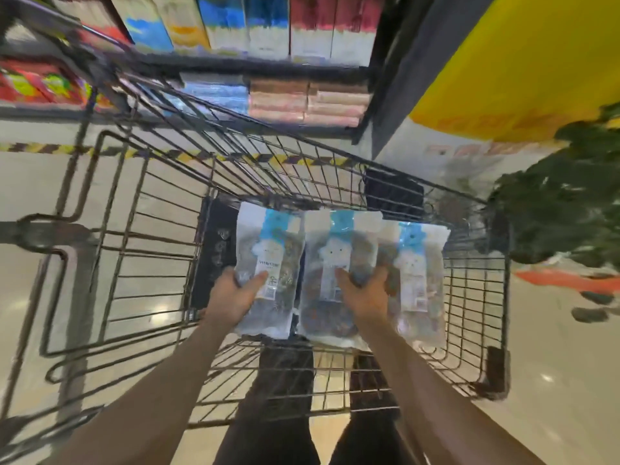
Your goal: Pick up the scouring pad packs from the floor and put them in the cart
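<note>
Shop aisle w/ pale shiny floor [553, 380] and blurred shelves [235, 65] of boxes behind. Below me I see a black wire cart [141, 250], big, seen from above. Three scouring pad packs lie side by side in its basket: left pack [268, 263], middle pack [335, 283], right pack [419, 273], edges touching. My left hand [235, 297] grips the left pack, thumb on top. My right hand [365, 293] grips the middle pack near the right one.

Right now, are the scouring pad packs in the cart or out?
In, as far as shows: three scouring pad packs lie side by side within the cart walls, left hand and right hand gripping them.
</note>
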A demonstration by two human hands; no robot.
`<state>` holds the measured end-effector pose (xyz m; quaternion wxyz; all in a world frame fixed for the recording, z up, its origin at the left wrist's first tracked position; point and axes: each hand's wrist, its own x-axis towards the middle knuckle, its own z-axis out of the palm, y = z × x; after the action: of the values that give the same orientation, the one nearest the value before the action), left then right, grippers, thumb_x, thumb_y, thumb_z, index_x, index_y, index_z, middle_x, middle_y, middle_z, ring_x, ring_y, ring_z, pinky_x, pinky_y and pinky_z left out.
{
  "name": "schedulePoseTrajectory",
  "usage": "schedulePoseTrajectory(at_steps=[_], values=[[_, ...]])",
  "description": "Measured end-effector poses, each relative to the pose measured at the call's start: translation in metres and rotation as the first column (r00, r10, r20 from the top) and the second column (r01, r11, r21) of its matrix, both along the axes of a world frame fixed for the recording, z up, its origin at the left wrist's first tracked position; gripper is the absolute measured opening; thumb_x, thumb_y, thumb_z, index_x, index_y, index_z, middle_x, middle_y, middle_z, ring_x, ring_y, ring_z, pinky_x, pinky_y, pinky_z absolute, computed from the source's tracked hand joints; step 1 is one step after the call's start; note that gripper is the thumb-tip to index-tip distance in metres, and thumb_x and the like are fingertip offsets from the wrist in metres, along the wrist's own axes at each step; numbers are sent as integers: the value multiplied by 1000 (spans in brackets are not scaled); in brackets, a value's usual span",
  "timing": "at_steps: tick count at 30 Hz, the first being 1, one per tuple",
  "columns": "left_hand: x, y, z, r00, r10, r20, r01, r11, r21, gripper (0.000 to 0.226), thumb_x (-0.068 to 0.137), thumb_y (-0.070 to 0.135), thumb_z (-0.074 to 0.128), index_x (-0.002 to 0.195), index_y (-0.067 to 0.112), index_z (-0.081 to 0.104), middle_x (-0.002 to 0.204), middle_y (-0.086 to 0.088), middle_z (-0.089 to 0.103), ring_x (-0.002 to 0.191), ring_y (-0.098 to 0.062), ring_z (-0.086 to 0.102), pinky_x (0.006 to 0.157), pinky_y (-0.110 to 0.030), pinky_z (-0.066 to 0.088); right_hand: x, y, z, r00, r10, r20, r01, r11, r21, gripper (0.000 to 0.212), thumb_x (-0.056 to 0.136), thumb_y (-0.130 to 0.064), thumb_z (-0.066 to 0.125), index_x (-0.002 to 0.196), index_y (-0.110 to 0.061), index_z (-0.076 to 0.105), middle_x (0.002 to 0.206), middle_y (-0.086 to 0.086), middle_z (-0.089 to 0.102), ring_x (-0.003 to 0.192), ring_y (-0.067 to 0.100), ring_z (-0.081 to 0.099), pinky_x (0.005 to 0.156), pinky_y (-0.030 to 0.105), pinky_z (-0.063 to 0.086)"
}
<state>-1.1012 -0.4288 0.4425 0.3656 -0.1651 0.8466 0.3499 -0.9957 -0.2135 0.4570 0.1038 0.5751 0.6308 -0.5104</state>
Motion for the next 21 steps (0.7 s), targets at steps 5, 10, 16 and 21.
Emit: schedulePoseTrajectory(at_steps=[5, 10, 16, 21], values=[[5, -6, -14, 998, -58, -12, 58, 997, 46, 62, 89, 52, 71, 131, 14, 44, 114, -6, 69, 99, -27, 71, 89, -50, 59, 8, -12, 8, 997, 71, -15, -68, 989, 133, 88, 97, -28, 72, 161, -14, 14, 112, -19, 56, 107, 12, 60, 85, 15, 51], [17, -10, -21, 950, -271, -154, 258, 961, -99, 62, 99, 36, 59, 150, 31, 24, 115, -14, 53, 86, -28, 61, 87, -51, 57, 18, -20, 11, 961, 269, 67, -276, 916, 291, 74, 100, -47, 60, 161, -32, 21, 156, 15, 37, 135, 38, 49, 104, 52, 49], [26, -2, 11, 882, -439, -169, 397, 888, -233, 53, 100, 33, 56, 150, 24, 38, 130, -17, 48, 106, -33, 58, 96, -52, 52, 31, -18, 20, 869, 449, 206, -494, 789, 365, 58, 97, -46, 59, 149, -25, 45, 143, 20, 46, 124, 43, 53, 104, 55, 51], [51, -2, 68, 797, -546, -259, 479, 832, -280, 48, 102, 37, 50, 145, 17, 49, 139, -17, 53, 120, -36, 58, 99, -47, 46, 59, -28, 67, 805, 555, 210, -584, 680, 442, 62, 97, -49, 56, 151, -20, 45, 154, 15, 43, 136, 41, 45, 109, 54, 46]])
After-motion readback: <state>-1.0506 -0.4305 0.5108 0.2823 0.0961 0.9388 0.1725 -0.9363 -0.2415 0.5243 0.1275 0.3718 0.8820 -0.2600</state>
